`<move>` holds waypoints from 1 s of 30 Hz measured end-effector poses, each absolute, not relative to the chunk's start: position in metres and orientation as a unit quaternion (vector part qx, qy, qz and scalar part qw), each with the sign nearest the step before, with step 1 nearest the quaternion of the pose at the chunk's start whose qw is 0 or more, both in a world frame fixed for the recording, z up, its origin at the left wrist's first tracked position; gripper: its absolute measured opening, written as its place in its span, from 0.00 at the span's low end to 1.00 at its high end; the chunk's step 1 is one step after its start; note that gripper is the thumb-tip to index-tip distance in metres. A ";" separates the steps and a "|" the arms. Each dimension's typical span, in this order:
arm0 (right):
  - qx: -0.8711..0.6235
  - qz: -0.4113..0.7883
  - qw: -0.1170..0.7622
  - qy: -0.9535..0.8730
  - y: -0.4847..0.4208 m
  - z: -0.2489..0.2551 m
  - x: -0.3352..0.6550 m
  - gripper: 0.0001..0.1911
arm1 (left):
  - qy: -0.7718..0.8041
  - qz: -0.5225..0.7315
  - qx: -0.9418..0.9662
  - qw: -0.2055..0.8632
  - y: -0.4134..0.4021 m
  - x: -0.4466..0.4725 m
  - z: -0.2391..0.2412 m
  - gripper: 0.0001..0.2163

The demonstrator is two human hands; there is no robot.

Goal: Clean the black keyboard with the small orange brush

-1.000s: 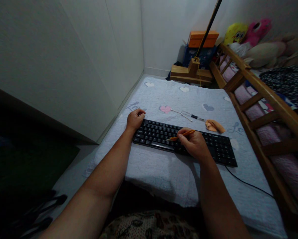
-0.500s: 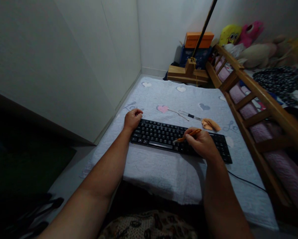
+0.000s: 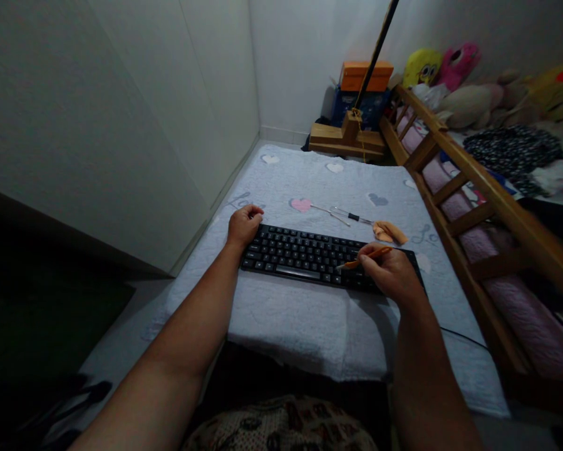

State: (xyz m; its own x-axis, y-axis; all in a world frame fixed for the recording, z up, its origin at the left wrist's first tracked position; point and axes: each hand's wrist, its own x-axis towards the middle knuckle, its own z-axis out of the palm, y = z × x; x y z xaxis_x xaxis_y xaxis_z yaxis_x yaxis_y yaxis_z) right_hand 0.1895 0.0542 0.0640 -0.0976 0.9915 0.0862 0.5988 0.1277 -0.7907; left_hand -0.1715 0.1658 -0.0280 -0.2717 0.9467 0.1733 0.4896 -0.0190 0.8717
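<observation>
A black keyboard [image 3: 295, 254] lies slightly askew on a heart-patterned cloth cover [image 3: 281, 319]. My left hand [image 3: 244, 224] is closed at the keyboard's upper left corner, its fingers curled and partly hidden. Over the right part of the keys, my right hand [image 3: 390, 272] pinches a small orange-handled brush [image 3: 379, 252]. The brush's pale tip points left and down, at the keys right of the space bar. Behind the keyboard lie thin white swab-like sticks [image 3: 330, 213], a wire tool with a black grip [image 3: 353, 217] and a crumpled tan cloth [image 3: 389, 232].
A cable [image 3: 464, 337] trails right from the keyboard. Along the right runs a wooden bed rail [image 3: 469, 181], with plush toys [image 3: 422, 67] beyond it. A pale cabinet [image 3: 168, 125] borders the left. At the back stand a wooden pole base [image 3: 347, 141] and an orange box [image 3: 366, 75].
My right hand has moved the brush a little to the right along the keys. The left hand stays at the keyboard's corner. The whole view has shifted slightly.
</observation>
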 end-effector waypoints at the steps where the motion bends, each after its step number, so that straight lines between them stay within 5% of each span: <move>1: -0.591 0.294 0.329 -0.675 0.053 0.063 0.193 0.08 | 0.655 0.455 0.549 0.250 0.166 -0.172 -0.028 0.07; 18: -0.626 0.219 0.414 -0.623 0.029 0.078 0.216 0.07 | 0.657 0.454 0.545 0.254 0.164 -0.172 -0.028 0.07; 30: -0.494 0.440 0.407 -0.629 0.031 0.055 0.114 0.14 | 0.661 0.454 0.542 0.251 0.166 -0.172 -0.026 0.07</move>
